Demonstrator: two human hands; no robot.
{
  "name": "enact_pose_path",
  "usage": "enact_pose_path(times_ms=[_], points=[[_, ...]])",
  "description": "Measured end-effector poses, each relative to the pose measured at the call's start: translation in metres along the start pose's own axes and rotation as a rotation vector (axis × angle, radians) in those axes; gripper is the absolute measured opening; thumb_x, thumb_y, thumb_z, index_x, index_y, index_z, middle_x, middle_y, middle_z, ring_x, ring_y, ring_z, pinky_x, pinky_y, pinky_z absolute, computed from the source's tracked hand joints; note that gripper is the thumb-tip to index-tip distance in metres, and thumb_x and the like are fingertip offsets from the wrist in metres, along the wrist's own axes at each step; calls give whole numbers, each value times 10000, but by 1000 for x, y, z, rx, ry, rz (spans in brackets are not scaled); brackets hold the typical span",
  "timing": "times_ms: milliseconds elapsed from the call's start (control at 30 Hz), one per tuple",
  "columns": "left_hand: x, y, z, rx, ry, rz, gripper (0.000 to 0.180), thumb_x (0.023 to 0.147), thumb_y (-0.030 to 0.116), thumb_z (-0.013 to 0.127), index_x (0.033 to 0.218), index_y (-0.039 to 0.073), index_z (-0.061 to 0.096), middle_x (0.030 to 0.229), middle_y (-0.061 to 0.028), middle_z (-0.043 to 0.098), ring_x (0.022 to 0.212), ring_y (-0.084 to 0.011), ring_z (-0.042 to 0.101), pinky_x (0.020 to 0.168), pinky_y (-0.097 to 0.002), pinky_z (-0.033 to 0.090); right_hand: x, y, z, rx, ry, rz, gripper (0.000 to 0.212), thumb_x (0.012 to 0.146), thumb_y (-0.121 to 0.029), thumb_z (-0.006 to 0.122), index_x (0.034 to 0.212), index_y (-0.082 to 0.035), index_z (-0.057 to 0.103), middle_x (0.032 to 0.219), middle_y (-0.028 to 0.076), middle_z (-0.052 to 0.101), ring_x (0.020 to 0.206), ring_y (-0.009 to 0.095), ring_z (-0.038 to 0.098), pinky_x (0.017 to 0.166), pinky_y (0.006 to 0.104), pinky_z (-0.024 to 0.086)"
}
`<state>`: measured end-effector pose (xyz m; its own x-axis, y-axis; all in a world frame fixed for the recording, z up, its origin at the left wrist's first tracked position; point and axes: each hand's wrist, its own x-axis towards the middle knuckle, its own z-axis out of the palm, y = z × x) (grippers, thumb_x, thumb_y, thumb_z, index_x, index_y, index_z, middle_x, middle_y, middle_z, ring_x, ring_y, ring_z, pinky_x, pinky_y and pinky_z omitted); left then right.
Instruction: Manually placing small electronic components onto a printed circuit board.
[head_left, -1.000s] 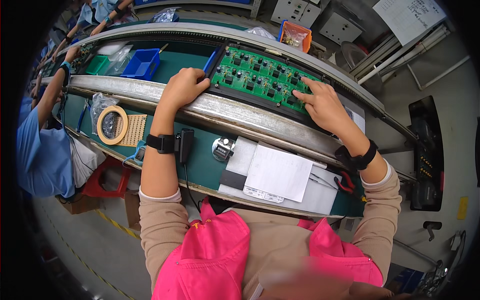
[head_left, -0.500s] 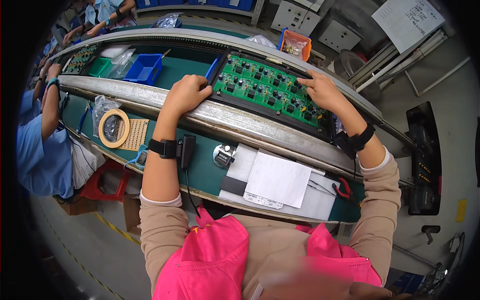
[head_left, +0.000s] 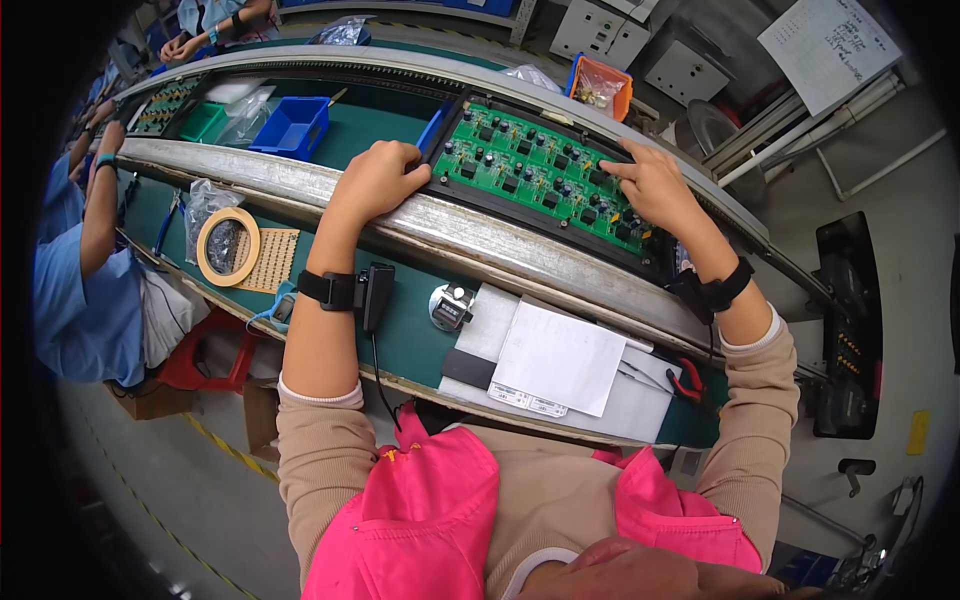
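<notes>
A black carrier frame (head_left: 560, 235) holds a green circuit board panel (head_left: 530, 172) with rows of black, silver and small yellow components. My left hand (head_left: 378, 182) is at the frame's left end, its fingers curled over that edge and the thumb pointing along it; the fingertips are partly hidden. Over the right part of the panel is my right hand (head_left: 655, 190), fingers apart and pointing left, the tips close to the components. Whether they touch one I cannot tell. Nothing shows in its fingers.
Metal rails (head_left: 480, 225) run along both sides of the carrier. Nearer are a tally counter (head_left: 451, 306), white paper (head_left: 560, 355), tweezers (head_left: 645, 376), red-handled pliers (head_left: 688, 382) and a tape roll (head_left: 207, 262). Beyond stand a blue bin (head_left: 290, 128) and an orange bin (head_left: 612, 98). Co-workers sit at left.
The view has shifted slightly. Both my hands keep nearly the same places on the carrier and over the panel. At the upper left, a co-worker's hands have moved closer together.
</notes>
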<state>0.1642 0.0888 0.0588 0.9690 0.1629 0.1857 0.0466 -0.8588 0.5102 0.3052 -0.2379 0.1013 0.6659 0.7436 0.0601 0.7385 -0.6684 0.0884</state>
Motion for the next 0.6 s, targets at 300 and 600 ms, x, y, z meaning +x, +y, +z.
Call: enact_pose_path(times_ms=[300, 600], points=[[0, -1, 0, -15, 8, -5, 280, 802, 245, 576, 822, -26, 642, 708, -215, 601, 679, -356, 599, 646, -393, 474, 2, 4, 9, 2, 36, -16, 360, 831, -129, 500, 1152, -196, 647, 1337, 144, 458, 1220, 313, 429, 1026, 457, 299], [0, -1, 1, -15, 10, -2, 278, 799, 244, 573, 828, -24, 643, 719, -214, 604, 691, -360, 600, 654, -397, 475, 34, -18, 2, 84, 30, -78, 429, 812, -91, 470, 1207, -187, 606, 1357, 169, 431, 1247, 338, 408, 1042, 430, 307]])
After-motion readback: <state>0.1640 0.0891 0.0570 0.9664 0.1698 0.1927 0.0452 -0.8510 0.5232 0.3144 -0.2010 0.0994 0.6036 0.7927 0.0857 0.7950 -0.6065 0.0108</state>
